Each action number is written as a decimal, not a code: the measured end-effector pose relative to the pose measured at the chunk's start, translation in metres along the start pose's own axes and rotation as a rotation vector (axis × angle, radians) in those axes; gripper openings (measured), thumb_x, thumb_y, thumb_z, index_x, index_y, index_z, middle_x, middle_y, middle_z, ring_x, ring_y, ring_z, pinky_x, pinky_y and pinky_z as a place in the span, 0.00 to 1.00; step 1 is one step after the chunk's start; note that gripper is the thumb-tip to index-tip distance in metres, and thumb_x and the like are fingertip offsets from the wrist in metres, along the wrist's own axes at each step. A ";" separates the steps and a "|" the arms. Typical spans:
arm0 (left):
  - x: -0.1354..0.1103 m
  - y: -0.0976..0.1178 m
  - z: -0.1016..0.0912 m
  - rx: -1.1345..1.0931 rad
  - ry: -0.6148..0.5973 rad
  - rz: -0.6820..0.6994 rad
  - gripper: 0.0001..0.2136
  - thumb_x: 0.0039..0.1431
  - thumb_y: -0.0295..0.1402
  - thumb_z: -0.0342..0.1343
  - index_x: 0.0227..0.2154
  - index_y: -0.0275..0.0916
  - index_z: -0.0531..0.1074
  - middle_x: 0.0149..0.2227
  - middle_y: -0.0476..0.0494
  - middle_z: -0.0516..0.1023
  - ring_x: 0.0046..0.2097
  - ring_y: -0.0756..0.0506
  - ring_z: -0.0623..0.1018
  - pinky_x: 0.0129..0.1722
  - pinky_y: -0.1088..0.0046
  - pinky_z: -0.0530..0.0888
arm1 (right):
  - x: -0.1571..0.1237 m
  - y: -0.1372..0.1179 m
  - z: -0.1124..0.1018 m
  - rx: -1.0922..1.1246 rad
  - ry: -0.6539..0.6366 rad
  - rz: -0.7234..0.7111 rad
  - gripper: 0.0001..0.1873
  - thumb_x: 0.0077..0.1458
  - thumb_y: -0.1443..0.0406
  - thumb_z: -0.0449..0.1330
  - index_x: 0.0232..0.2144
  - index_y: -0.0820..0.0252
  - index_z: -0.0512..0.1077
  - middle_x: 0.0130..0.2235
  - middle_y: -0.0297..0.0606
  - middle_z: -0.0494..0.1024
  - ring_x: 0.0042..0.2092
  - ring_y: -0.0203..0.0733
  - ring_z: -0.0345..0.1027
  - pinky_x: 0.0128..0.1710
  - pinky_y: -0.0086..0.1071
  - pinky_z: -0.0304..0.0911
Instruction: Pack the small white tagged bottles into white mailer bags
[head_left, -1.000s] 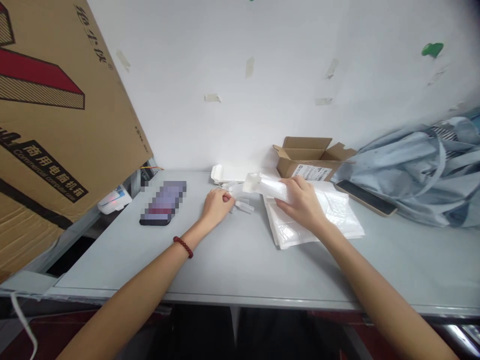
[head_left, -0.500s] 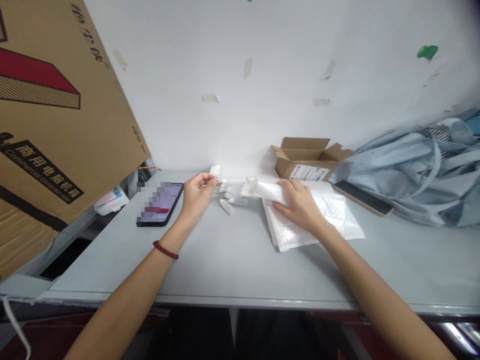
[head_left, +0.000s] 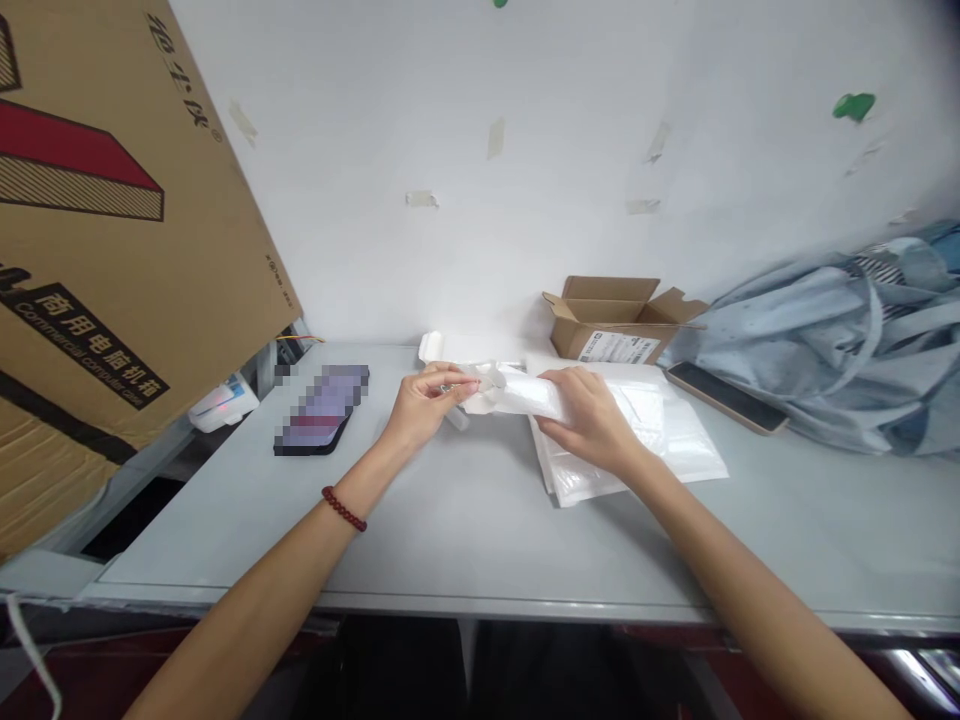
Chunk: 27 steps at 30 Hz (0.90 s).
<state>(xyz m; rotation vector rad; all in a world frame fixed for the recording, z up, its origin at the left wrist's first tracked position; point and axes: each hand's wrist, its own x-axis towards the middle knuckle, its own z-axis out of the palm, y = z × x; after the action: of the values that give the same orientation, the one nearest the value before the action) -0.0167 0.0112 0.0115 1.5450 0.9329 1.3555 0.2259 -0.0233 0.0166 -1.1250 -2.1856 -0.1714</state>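
My right hand (head_left: 589,415) is closed round a white bubble mailer (head_left: 531,396), holding it sideways with its open mouth to the left. At that mouth, my left hand (head_left: 426,400) has thumb and fingers pinched together. Something small and partly metallic shows at those fingertips, too little to name. Below the mailer, a small white tag (head_left: 456,418) lies on the table, partly hidden by the left hand. Behind the left hand stands a white flap-like piece (head_left: 431,345). More white bubble mailers (head_left: 694,440) lie flat in a stack beneath the right hand.
A phone (head_left: 322,408) lies to the left and another phone (head_left: 724,396) to the right. At the back stands an open cardboard box (head_left: 619,320). A large carton (head_left: 135,250) leans in from the left; a pale blue cloth bag (head_left: 817,340) fills the right rear of the table (head_left: 480,540).
My left hand has moved right, from the small white tags to the mailer's mouth. My right hand keeps the mailer in nearly the same place.
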 end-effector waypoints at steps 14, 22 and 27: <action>-0.014 0.012 0.012 0.214 -0.165 -0.010 0.08 0.48 0.29 0.59 0.31 0.38 0.82 0.32 0.43 0.82 0.36 0.43 0.79 0.35 0.70 0.73 | 0.000 -0.008 0.006 -0.032 0.056 -0.181 0.23 0.49 0.65 0.58 0.49 0.60 0.62 0.42 0.45 0.72 0.44 0.51 0.64 0.43 0.43 0.57; -0.010 0.015 0.007 0.256 0.106 0.028 0.07 0.48 0.31 0.61 0.31 0.37 0.80 0.30 0.46 0.81 0.32 0.45 0.77 0.31 0.73 0.71 | 0.003 -0.002 0.005 -0.222 0.105 -0.107 0.30 0.50 0.72 0.55 0.56 0.58 0.57 0.54 0.52 0.68 0.56 0.56 0.59 0.51 0.48 0.53; -0.011 0.012 0.009 0.167 0.107 -0.018 0.16 0.47 0.35 0.63 0.41 0.39 0.78 0.27 0.48 0.78 0.28 0.47 0.74 0.25 0.74 0.68 | 0.002 0.003 0.010 -0.208 0.082 -0.039 0.32 0.48 0.73 0.55 0.56 0.58 0.56 0.53 0.51 0.68 0.55 0.56 0.60 0.49 0.48 0.54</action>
<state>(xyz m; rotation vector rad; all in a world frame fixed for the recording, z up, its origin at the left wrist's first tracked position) -0.0090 -0.0048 0.0187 1.5963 1.1478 1.3878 0.2229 -0.0160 0.0093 -1.1653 -2.1547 -0.4630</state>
